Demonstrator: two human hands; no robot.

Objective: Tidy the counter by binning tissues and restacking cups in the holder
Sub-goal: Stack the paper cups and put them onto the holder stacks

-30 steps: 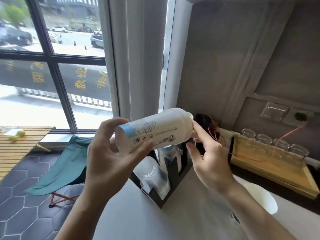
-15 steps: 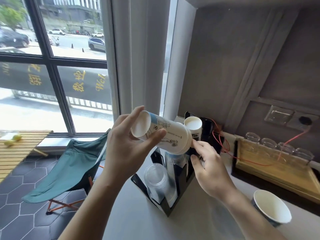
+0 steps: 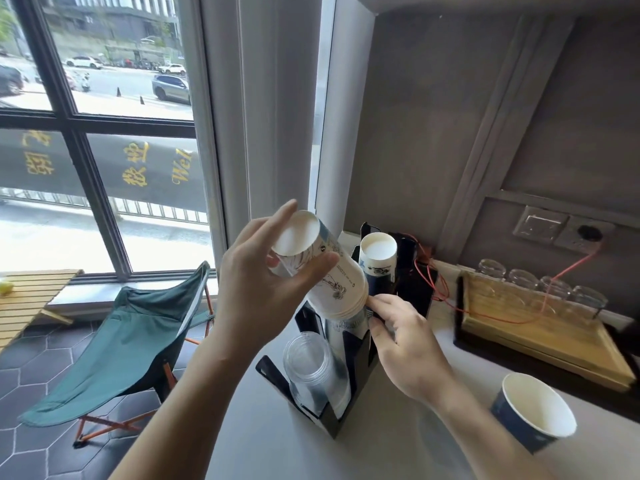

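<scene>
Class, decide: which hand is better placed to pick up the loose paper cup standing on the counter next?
Right. The right hand is nearer the loose cup and only touches the holder; the left hand grips the cup stack.

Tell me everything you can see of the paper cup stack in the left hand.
The paper cup stack is white with a blue band and line drawings, several nested rims showing at its lower end. It tilts base-up, mouth down toward the black cup holder. The left hand wraps its upper part; the right hand fingertips touch its rims.
</scene>
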